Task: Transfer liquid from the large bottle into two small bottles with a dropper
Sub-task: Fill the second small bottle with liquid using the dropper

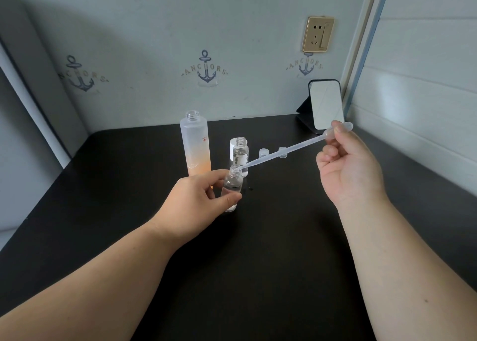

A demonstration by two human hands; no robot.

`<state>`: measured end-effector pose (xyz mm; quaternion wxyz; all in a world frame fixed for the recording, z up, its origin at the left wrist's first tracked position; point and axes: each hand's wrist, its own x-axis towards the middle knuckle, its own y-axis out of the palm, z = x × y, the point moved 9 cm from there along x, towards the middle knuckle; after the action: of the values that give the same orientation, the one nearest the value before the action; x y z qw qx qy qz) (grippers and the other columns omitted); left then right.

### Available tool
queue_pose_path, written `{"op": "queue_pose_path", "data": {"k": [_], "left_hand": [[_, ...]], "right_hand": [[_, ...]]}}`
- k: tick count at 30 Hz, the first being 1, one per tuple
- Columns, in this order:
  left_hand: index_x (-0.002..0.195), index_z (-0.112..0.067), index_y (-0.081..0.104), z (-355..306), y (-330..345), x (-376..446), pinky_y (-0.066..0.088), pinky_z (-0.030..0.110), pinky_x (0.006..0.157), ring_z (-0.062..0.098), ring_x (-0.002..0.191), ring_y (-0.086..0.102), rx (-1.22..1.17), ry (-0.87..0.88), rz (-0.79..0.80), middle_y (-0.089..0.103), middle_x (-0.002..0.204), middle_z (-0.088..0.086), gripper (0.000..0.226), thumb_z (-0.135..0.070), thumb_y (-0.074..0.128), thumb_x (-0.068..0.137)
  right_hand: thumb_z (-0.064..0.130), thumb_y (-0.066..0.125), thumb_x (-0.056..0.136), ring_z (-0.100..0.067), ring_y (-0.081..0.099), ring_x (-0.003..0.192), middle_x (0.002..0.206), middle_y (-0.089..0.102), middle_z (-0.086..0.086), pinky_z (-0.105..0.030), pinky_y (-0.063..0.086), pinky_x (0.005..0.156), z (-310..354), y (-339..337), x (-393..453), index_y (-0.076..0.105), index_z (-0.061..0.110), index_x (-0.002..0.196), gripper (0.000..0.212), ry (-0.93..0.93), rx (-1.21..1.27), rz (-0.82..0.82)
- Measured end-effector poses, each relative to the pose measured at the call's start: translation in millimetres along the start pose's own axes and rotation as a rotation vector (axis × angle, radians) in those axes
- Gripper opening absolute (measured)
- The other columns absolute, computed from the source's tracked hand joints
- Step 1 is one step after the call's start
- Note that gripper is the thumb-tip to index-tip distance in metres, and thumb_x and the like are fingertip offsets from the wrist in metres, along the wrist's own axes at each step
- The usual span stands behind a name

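The right hand [347, 165] pinched the bulb of the dropper [284, 152] between thumb and fingers, and the other fingers were curled. The dropper lay slanted, with its tip at the open mouth of the near bottle [231, 188]. The left hand [196, 196] held this small clear bottle between thumb and fingers, slightly tilted, with its base on or just above the table [271, 237]; I could not tell which.

Just behind it stood the second small bottle [240, 155], upright and open, with some clear liquid inside. A white cap [233, 147] stood right behind that bottle. To the left of both stood the large bottle [195, 144], frosted, orange at the bottom, open at the top. Two small clear caps [263, 152] were on the table to the right, one of them partly behind the dropper. A mirror [326, 104] leaned in the far right corner, under a wall socket [318, 34].
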<state>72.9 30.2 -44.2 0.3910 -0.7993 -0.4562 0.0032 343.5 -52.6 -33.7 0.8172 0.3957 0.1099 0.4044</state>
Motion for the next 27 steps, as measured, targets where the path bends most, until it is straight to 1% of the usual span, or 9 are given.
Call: {"op": "queue_pose_path", "data": {"k": [3,7,11,15,17,20,23,25,27], "left_hand": [[0.102,-0.055,0.066,0.0,0.2,-0.6,0.045,0.016,0.060,0.006,0.062,0.050,0.002,0.004,0.003,0.063,0.077,-0.019,0.021,-0.043,0.074,0.086],[0.102,-0.054,0.066,-1.6,0.1,-1.0,0.045,0.016,0.059,0.005,0.060,0.048,0.003,0.015,0.003,0.060,0.073,-0.019,0.021,-0.042,0.074,0.086],[0.101,-0.067,0.061,-2.7,0.1,-0.3,0.049,0.021,0.065,0.014,0.069,0.054,0.001,0.015,0.008,0.064,0.082,-0.021,0.030,-0.044,0.073,0.086],[0.098,-0.074,0.057,-2.1,-0.8,0.3,0.050,0.022,0.066,0.013,0.070,0.056,0.001,0.010,0.000,0.065,0.084,-0.017,0.036,-0.044,0.073,0.086],[0.100,-0.071,0.059,-1.4,-1.0,0.5,0.050,0.023,0.064,0.010,0.065,0.054,0.000,0.008,-0.005,0.065,0.083,-0.014,0.033,-0.044,0.073,0.086],[0.100,-0.066,0.061,0.4,0.5,1.2,0.050,0.024,0.063,0.011,0.065,0.055,0.007,-0.005,-0.009,0.065,0.080,-0.011,0.028,-0.044,0.073,0.087],[0.105,-0.056,0.065,3.3,1.3,2.6,0.047,0.021,0.060,0.010,0.062,0.053,0.024,-0.019,-0.032,0.064,0.078,-0.009,0.023,-0.044,0.073,0.087],[0.103,-0.050,0.068,4.1,2.5,3.9,0.042,0.014,0.058,0.004,0.061,0.051,0.042,-0.025,-0.044,0.063,0.077,-0.017,0.016,-0.042,0.072,0.089],[0.102,-0.045,0.068,3.7,4.3,6.7,0.039,0.007,0.061,-0.002,0.068,0.054,0.067,-0.035,-0.049,0.063,0.081,-0.029,0.012,-0.041,0.070,0.091]], "right_hand": [[0.008,0.070,0.093,-0.008,0.050,0.055,0.078,0.067,-0.001,-0.018,0.040,0.054,0.4,-1.1,-1.1,0.079,0.013,0.088,0.011,-0.003,-0.009,-0.018],[0.007,0.068,0.095,-0.007,0.052,0.058,0.078,0.066,0.000,-0.017,0.039,0.054,2.3,-1.0,-1.5,0.075,0.012,0.088,0.011,-0.013,-0.030,-0.023],[0.004,0.065,0.095,-0.007,0.054,0.063,0.078,0.064,-0.001,-0.016,0.041,0.058,3.6,-1.2,-1.4,0.073,0.012,0.083,0.016,-0.023,-0.054,-0.021],[0.002,0.068,0.093,-0.010,0.057,0.064,0.077,0.068,-0.003,-0.017,0.046,0.062,5.1,-3.8,-2.0,0.076,0.011,0.083,0.016,-0.042,-0.081,-0.056],[0.003,0.068,0.094,-0.010,0.058,0.064,0.078,0.069,-0.002,-0.018,0.048,0.063,4.2,-4.0,-3.0,0.078,0.013,0.081,0.019,-0.039,-0.096,-0.064],[0.005,0.066,0.095,-0.010,0.060,0.064,0.078,0.070,-0.002,-0.019,0.050,0.063,1.1,-5.2,-3.7,0.078,0.013,0.085,0.017,-0.013,-0.070,-0.088],[0.008,0.068,0.094,-0.010,0.062,0.063,0.077,0.071,-0.001,-0.019,0.051,0.062,-0.5,-4.9,-4.8,0.079,0.015,0.074,0.024,0.007,-0.035,-0.104],[0.010,0.070,0.094,-0.010,0.062,0.063,0.076,0.071,0.000,-0.019,0.051,0.062,-1.6,-6.6,-5.9,0.078,0.016,0.067,0.029,0.022,-0.023,-0.124],[0.011,0.070,0.094,-0.010,0.064,0.063,0.075,0.071,0.000,-0.019,0.051,0.061,-3.4,-10.5,-6.5,0.078,0.016,0.064,0.031,0.043,-0.016,-0.157]]}}
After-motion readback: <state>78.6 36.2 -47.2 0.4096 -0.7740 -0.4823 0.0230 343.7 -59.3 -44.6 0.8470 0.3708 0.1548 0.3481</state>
